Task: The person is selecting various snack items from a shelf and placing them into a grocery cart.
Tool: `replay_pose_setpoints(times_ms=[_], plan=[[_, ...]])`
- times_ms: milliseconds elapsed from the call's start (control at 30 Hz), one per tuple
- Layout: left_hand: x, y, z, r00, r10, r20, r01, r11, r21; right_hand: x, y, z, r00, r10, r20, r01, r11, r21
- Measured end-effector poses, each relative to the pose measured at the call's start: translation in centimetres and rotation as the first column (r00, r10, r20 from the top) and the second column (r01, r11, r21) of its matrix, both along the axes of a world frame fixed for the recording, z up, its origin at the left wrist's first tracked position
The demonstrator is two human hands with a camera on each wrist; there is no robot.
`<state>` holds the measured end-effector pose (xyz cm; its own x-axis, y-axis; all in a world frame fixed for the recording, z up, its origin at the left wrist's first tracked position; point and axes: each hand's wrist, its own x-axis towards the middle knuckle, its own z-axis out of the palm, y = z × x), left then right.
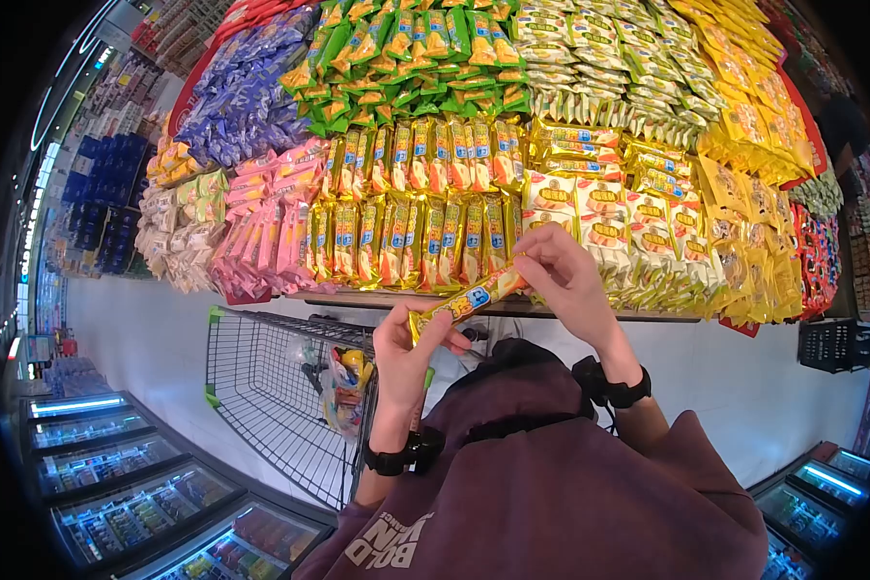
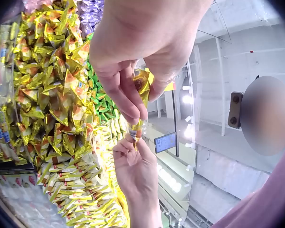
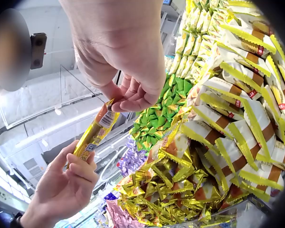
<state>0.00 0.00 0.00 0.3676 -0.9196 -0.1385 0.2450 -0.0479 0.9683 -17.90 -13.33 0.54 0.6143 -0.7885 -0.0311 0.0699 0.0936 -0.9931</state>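
A long gold snack packet [image 1: 472, 298] with yellow lettering and a blue label is stretched between both hands, in front of the display. My left hand [image 1: 408, 338] grips its lower end, thumb lying along the wrapper. At the upper end, my right hand [image 1: 561, 272] pinches the wrapper's tip between thumb and fingers. In the right wrist view a barcode shows on the packet [image 3: 96, 130] close to the right fingertips. Rows of matching gold packets [image 1: 435, 237] stand on the display just beyond the hands.
Pink packets [image 1: 275, 213] lie left of the gold ones, white and yellow ones [image 1: 604, 217] right. Green packets [image 1: 401, 48] are heaped behind. A wire shopping cart [image 1: 261, 372] holding a bag of goods [image 1: 346, 387] stands at my left. Freezers [image 1: 126, 464] line the lower left.
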Motion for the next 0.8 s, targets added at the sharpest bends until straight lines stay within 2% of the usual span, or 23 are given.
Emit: replay_pose_setpoints(times_ms=[67,100,167,367,400,467,500,567,633,667,800], plan=[[-0.5,0.9,0.7,1.000,-0.019,0.022,0.017,0.998,0.066,-0.1,0.4,0.1,1.000,0.002,0.008,-0.002,1.000,-0.021],[-0.9,-2.1,0.2,1.000,-0.020,0.003,0.020,0.999,0.036,-0.3,-2.8,0.1,1.000,0.014,0.004,-0.013,0.998,-0.057],[-0.7,-2.2,0.6,1.000,-0.028,0.005,0.028,0.999,0.045,0.2,-3.3,-0.4,0.999,0.032,0.037,-0.029,0.998,-0.060],[-0.4,-3.7,0.4,0.995,0.063,0.074,-0.063,0.998,0.000,0.5,-5.4,0.2,0.993,0.119,-0.011,-0.120,0.986,-0.112],[-0.1,-3.7,0.4,0.995,0.076,0.059,-0.074,0.997,-0.034,0.5,-5.5,0.3,0.990,0.140,-0.027,-0.143,0.975,-0.171],[0.2,-4.2,0.1,0.980,0.195,-0.040,-0.198,0.976,-0.086,0.5,-5.3,0.1,0.981,0.184,-0.056,-0.193,0.943,-0.271],[0.5,-4.3,0.0,0.963,0.254,-0.089,-0.263,0.959,-0.108,0.7,-4.9,0.2,0.966,0.242,-0.087,-0.257,0.930,-0.263],[0.8,-4.4,-0.1,0.951,0.310,-0.013,-0.310,0.944,-0.111,1.2,-4.3,1.0,0.924,0.351,-0.151,-0.380,0.889,-0.256],[0.5,-4.6,0.1,0.912,0.410,0.033,-0.402,0.905,-0.138,1.9,-3.4,0.7,0.900,0.419,-0.117,-0.434,0.846,-0.310],[0.9,-4.2,-0.5,0.914,0.395,0.091,-0.386,0.917,-0.105,2.2,-3.0,0.7,0.874,0.471,-0.117,-0.482,0.817,-0.317],[1.7,-4.1,-0.4,0.985,0.111,0.128,-0.106,0.993,-0.044,4.0,-1.2,0.2,0.817,0.565,-0.118,-0.569,0.753,-0.331]])
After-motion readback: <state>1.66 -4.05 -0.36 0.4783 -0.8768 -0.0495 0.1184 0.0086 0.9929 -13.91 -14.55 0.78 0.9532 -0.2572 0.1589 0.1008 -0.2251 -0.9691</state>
